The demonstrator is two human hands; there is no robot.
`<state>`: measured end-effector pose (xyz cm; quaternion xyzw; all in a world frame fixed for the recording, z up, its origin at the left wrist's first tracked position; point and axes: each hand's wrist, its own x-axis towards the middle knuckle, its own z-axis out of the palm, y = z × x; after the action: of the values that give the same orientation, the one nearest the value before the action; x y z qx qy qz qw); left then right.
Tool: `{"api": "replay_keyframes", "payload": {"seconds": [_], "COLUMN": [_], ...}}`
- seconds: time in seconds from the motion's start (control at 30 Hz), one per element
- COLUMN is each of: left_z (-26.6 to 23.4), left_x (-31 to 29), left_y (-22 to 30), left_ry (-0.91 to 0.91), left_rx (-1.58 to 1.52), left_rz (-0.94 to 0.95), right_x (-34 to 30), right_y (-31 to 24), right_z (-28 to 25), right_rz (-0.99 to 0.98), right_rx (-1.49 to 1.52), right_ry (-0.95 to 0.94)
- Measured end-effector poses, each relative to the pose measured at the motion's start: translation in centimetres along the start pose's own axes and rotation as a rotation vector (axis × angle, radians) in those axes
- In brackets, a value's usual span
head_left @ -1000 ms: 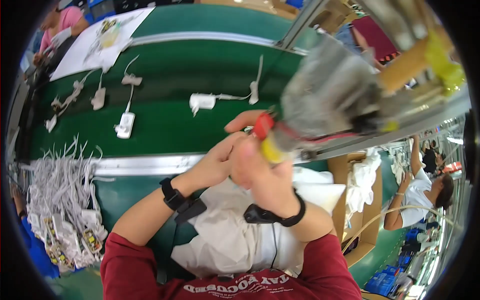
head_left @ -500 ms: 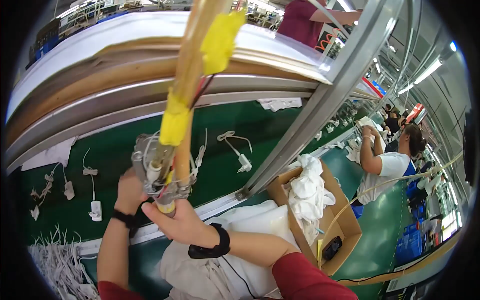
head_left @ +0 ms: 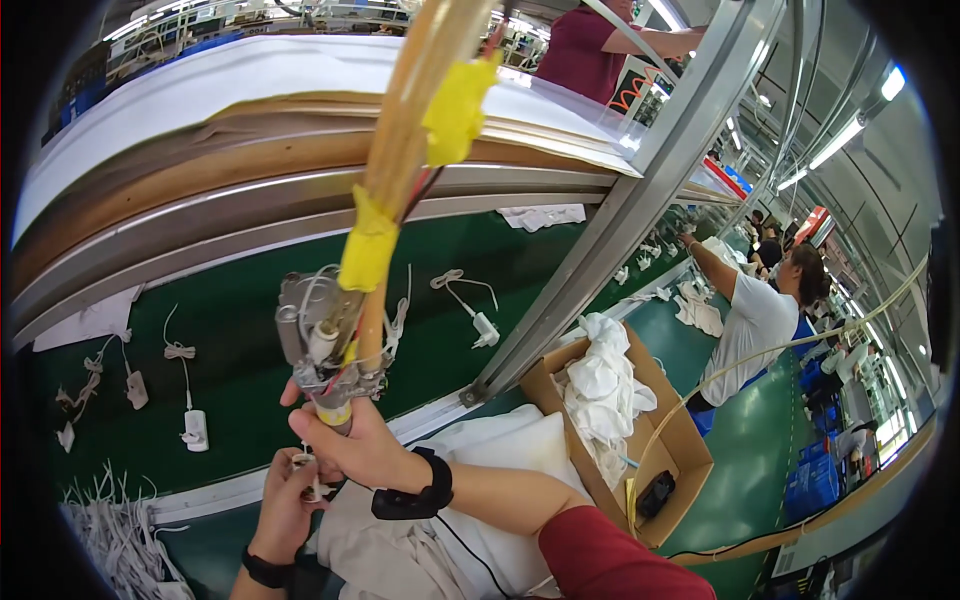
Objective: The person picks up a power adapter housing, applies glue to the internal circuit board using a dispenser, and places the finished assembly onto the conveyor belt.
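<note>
Below the hanging tool (head_left: 323,343), both hands are close together.
Nearest, at six o'clock from the tool, the left hand (head_left: 284,508) pinches a small white piece (head_left: 306,470) between thumb and fingers; at about one o'clock from it, the right hand (head_left: 365,450) is wrapped around the tool's lower end. The step in hand seems to be holding the piece up to the tool; the next move probably calls for steady aim. Farther, at eight o'clock, a white adapter (head_left: 195,430) lies on the green belt (head_left: 245,420); beyond, at three o'clock, one co-worker (head_left: 755,315) extends an arm.

Yellow-taped pole (head_left: 372,240), top beyond upper edge
</note>
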<state>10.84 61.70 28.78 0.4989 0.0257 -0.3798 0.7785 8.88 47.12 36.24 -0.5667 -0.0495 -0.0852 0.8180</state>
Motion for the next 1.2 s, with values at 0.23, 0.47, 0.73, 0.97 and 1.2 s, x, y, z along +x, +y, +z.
{"api": "replay_keyframes", "payload": {"seconds": [0.23,0.47,0.73,0.97,1.2], "left_z": [-1.4,-0.8,-1.0,-1.9,-3.6], "left_x": [-0.5,-2.1,-2.7,-3.1,-2.7], "left_y": [-1.7,-1.0,-1.4,-1.8,-1.9], "left_ry": [-0.298,-0.377,-0.422,-0.453,-0.490], "left_rx": [-0.113,0.052,-0.035,-0.048,-0.069], "left_rz": [-0.079,-0.196,-0.163,-0.149,-0.052], "right_x": [0.1,0.1,-0.1,0.4,1.1], "right_y": [-1.2,-1.7,-0.6,0.1,0.9], "right_z": [0.5,2.1,2.8,3.4,4.7], "right_rz": [0.049,0.105,0.135,0.134,0.043], "right_rx": [-0.078,-0.052,-0.012,-0.037,-0.096], "right_ry": [-0.009,0.003,0.078,0.081,0.101]}}
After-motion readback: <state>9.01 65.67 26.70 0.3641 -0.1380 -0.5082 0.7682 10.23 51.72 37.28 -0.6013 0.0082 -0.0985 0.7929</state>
